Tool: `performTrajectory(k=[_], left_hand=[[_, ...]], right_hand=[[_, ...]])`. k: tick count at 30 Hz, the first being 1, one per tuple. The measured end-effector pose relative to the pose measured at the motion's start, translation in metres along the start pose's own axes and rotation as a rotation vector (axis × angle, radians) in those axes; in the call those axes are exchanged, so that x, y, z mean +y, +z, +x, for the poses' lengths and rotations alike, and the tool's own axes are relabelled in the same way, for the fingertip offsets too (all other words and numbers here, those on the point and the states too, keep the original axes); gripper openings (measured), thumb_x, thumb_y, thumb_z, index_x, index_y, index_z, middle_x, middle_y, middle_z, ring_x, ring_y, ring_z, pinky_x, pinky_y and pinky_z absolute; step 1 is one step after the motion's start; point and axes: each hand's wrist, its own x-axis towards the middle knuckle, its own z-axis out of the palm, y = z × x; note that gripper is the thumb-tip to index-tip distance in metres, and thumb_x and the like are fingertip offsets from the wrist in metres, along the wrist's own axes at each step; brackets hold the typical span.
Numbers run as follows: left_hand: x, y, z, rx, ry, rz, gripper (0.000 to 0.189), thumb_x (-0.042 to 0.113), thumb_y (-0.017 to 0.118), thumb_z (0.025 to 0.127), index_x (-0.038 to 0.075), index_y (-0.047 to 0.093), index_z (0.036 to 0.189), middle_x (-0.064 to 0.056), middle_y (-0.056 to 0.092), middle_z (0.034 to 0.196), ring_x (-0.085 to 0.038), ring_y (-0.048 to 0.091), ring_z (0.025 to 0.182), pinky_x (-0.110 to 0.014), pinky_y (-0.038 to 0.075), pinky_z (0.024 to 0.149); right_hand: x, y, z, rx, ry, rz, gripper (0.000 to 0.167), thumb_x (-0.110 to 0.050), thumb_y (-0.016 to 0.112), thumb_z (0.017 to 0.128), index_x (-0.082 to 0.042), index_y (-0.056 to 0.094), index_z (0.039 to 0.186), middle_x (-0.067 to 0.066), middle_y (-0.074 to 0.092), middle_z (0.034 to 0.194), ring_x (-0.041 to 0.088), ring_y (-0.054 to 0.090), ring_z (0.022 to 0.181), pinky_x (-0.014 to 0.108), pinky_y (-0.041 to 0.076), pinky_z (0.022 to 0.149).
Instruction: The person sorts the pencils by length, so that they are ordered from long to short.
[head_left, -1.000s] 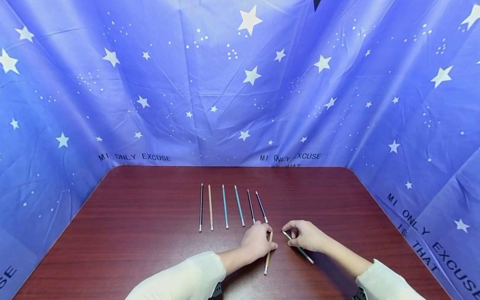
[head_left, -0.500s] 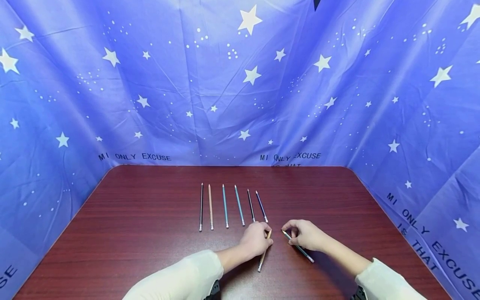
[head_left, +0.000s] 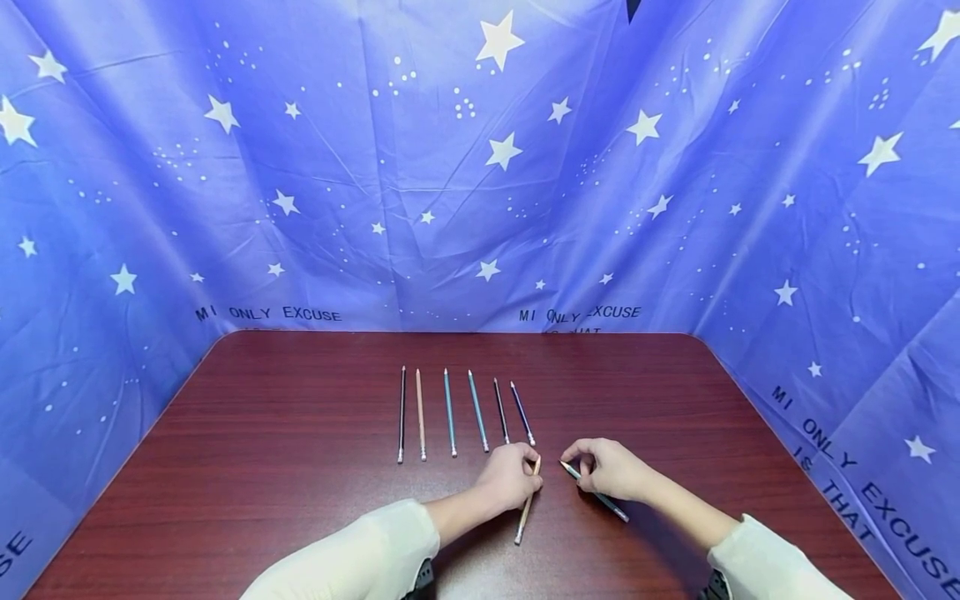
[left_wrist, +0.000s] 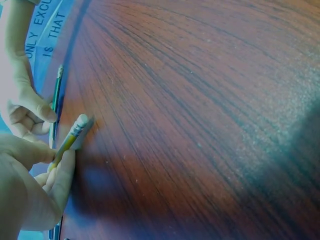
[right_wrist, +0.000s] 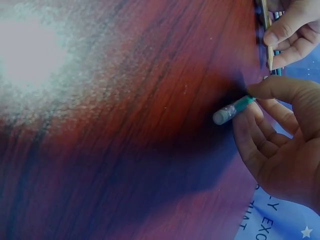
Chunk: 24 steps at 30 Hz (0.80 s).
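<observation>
Between thumb and fingers, my left hand [head_left: 508, 477] pinches a yellow pencil [head_left: 527, 507] whose white eraser end points toward me. In the left wrist view that pencil's eraser [left_wrist: 81, 120] sticks out past the fingertips. To the right, my right hand [head_left: 617, 472] pinches a dark green pencil [head_left: 611, 506] near its sharpened tip, its eraser end slanting toward the lower right. The right wrist view shows the green pencil's eraser end [right_wrist: 225, 114] beyond the fingers. Just past my left hand lie a dark blue pencil [head_left: 522, 412] and a black pencil [head_left: 502, 410].
Farther left in the same row are two light blue pencils [head_left: 450, 412] [head_left: 478, 411], a natural-wood pencil [head_left: 421, 414] and another black pencil [head_left: 402, 414], tips away from me. They lie on a dark red wood-grain table [head_left: 285, 467]. A blue star-patterned curtain [head_left: 450, 183] surrounds it.
My left hand has shifted slightly left, and its thumb has closed in on the yellow pencil, whose eraser end has swung left. The right hand and green pencil have barely moved.
</observation>
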Motion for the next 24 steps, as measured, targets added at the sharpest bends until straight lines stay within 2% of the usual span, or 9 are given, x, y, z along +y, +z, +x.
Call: performTrajectory(k=[8, 18, 24], left_hand=[[-0.0002, -0.0019, -0.0004, -0.017, -0.058, -0.149, 0.021, -0.008, 0.064, 0.077, -0.007, 0.059, 0.097, -0.003, 0.053, 0.068, -0.01, 0.054, 0.05, -0.024, 0.052, 0.041], [-0.0017, -0.0058, -0.0006, -0.042, -0.094, -0.195, 0.022, -0.008, 0.062, 0.077, -0.005, 0.059, 0.098, -0.003, 0.056, 0.069, -0.01, 0.053, 0.051, -0.027, 0.053, 0.041], [-0.005, -0.0077, 0.0009, -0.025, -0.105, -0.256, 0.023, -0.008, 0.061, 0.076, -0.005, 0.058, 0.098, -0.004, 0.058, 0.071, -0.012, 0.055, 0.052, -0.028, 0.054, 0.042]], right_hand=[[0.0011, -0.001, 0.0031, 0.003, 0.003, 0.018, 0.035, 0.007, 0.057, 0.067, -0.004, 0.065, 0.1, -0.007, 0.047, 0.065, -0.002, 0.039, 0.051, 0.014, 0.034, 0.047], [0.001, -0.0021, 0.0074, 0.052, -0.008, 0.083, 0.034, 0.007, 0.055, 0.07, 0.0, 0.064, 0.101, -0.004, 0.051, 0.066, -0.001, 0.044, 0.053, 0.014, 0.037, 0.048], [-0.0011, -0.0028, 0.0101, 0.034, 0.032, 0.284, 0.042, 0.009, 0.052, 0.071, 0.008, 0.057, 0.113, 0.001, 0.052, 0.07, 0.006, 0.048, 0.054, 0.017, 0.041, 0.046]])
